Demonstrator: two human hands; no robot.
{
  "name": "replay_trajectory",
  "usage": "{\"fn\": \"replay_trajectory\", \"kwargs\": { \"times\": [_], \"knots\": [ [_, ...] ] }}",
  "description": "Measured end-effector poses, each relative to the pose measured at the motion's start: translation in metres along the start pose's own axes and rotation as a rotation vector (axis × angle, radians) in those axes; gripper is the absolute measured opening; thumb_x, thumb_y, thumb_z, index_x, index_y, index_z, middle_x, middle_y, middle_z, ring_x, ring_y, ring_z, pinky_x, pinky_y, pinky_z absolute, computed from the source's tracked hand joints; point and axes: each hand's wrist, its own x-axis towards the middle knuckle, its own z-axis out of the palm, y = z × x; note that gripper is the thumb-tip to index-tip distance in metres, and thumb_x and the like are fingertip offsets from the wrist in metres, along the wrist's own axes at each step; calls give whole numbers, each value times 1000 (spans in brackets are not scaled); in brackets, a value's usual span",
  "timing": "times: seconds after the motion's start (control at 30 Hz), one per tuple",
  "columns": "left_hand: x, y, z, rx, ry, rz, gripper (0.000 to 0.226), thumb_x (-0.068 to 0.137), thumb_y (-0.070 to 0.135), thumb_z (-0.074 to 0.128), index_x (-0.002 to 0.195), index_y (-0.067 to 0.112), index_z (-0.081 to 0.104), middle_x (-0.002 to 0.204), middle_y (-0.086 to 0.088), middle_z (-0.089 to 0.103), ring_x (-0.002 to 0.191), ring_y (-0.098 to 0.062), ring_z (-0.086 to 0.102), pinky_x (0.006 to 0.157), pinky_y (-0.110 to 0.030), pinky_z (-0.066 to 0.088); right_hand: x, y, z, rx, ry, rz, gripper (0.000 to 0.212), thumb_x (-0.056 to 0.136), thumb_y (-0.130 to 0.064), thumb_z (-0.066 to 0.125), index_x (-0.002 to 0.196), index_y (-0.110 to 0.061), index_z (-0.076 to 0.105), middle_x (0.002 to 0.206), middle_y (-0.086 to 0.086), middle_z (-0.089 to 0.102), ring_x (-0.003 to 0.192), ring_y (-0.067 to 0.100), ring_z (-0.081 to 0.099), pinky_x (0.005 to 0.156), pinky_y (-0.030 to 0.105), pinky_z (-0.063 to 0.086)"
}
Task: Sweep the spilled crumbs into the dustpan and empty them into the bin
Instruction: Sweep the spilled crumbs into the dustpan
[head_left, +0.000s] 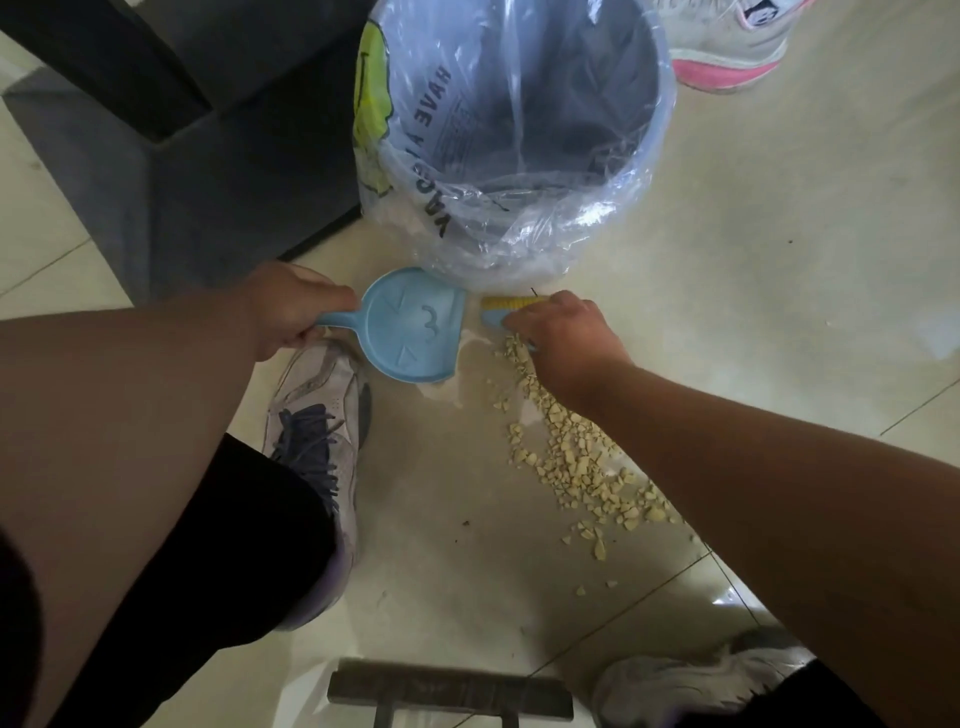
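Dustpan (413, 327): light blue, with a raised face pattern. Brush (506, 307): yellow bristles, blue base. Crumbs (576, 457): pale yellow. Bin (644, 171): blue, lined with a clear bag (415, 171) printed in black letters and lime green. Floor (779, 270): cream tiles.

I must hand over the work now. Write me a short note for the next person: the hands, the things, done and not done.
Left hand grips the light blue plastic dustpan by its handle, at the foot of the plastic-lined bin.
Right hand holds the small brush with yellow bristles beside the dustpan's mouth.
Pale crumbs all lie on the floor; pan looks empty.
Left: sweep, then empty.
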Motion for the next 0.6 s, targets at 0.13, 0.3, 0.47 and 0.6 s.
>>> {"fn": "replay_trajectory", "kwargs": {
  "times": [0.13, 0.3, 0.47, 0.6],
  "knots": [
    [-1, 3, 10, 45, 6, -7, 17, 82, 22, 82, 85, 7, 76, 62, -11, 53, 49, -19, 43, 52, -23, 36, -25, 0, 7, 5, -52, -67, 56, 80, 2, 63, 128, -25, 69, 125, -6, 71, 115, 28, 55, 99, 42, 42],
    [-2, 0, 16, 25, 0, -17, 22, 79, 25, 83, 86, 4, 78, 51, -3, 60, 48, -19, 44, 56, -25, 32, -59, 4, 13, 4, -91, -98, 52, 81, 0, 65, 127, -23, 70, 126, -4, 70, 117, 30, 55, 97, 43, 41],
    [-6, 0, 20, 33, -27, -46, 22, 83, 22, 80, 93, 3, 77, 64, -7, 66, 45, -16, 45, 47, -19, 33, -75, 4, 13, 19, -42, -110, 51, 77, 4, 69, 121, -21, 73, 119, -2, 73, 108, 32, 60, 92, 44, 46],
    [-9, 3, 23, 41, -8, -29, 17, 82, 23, 82, 90, 9, 78, 61, -4, 64, 47, -16, 45, 46, -19, 35, -69, -6, 8, 130, 35, -43, 46, 82, 6, 61, 119, -19, 72, 106, 0, 73, 93, 24, 55, 79, 37, 50]
  ]
}}
